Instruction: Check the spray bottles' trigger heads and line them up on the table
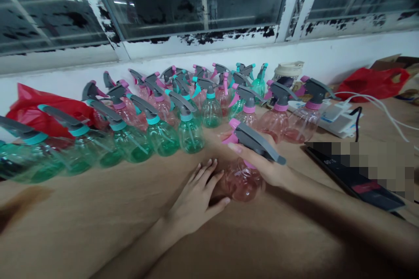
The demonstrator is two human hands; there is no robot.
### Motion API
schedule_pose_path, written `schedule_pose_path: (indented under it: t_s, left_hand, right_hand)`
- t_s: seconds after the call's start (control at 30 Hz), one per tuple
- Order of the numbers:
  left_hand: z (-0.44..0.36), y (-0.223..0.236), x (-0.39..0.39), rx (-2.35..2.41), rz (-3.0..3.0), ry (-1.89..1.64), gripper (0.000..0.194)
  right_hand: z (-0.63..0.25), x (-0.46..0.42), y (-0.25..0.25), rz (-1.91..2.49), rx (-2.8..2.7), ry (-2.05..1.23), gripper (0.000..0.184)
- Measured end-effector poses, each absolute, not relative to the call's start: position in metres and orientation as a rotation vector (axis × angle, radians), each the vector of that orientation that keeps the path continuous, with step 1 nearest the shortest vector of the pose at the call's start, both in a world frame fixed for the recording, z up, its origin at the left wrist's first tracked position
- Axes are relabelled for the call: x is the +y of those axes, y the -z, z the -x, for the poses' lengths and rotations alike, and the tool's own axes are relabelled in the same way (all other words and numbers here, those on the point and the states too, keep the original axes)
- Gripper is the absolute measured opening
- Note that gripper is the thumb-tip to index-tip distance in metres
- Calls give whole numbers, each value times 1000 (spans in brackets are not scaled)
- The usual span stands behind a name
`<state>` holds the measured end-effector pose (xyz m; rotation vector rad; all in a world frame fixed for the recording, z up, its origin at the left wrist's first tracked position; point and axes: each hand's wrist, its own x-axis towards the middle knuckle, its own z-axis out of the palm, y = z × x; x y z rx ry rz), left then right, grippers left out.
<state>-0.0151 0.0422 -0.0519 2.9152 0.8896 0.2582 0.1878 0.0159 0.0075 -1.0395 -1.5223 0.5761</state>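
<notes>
My right hand (268,161) is wrapped round the neck of a pink spray bottle (244,183), just under its grey and pink trigger head. The bottle stands close to upright on the wooden table (131,226). To the left of it, my left hand (196,200) lies flat with its fingers spread and nothing in it. Its fingertips come close to the pink bottle; whether they touch it I cannot tell. Beyond my hands stand several green spray bottles (191,137) with teal collars and several pink spray bottles (303,124) with pink collars.
A red plastic bag (49,111) lies behind the bottles at left, another red bag (373,83) at back right. A dark phone (353,178) lies to the right. White cables (386,107) run near a white power strip (340,117). Windows (196,0) rise behind the table.
</notes>
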Motion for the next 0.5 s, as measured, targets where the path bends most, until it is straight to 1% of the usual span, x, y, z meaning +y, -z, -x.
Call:
schedule_pose_path:
  t_s: [0.2, 0.37, 0.5]
  left_hand:
    - [15, 52, 43, 884, -2927, -259, 57]
    - [14, 48, 41, 917, -2917, -220, 58]
    - [14, 49, 41, 911, -2923, -222, 56]
  right_hand:
    - [-190, 17, -5, 1071, -1541, -554, 22]
    - [-192, 16, -4, 1153, -1551, -525, 34]
    - [-196, 7, -7, 1242, -1629, -409, 46]
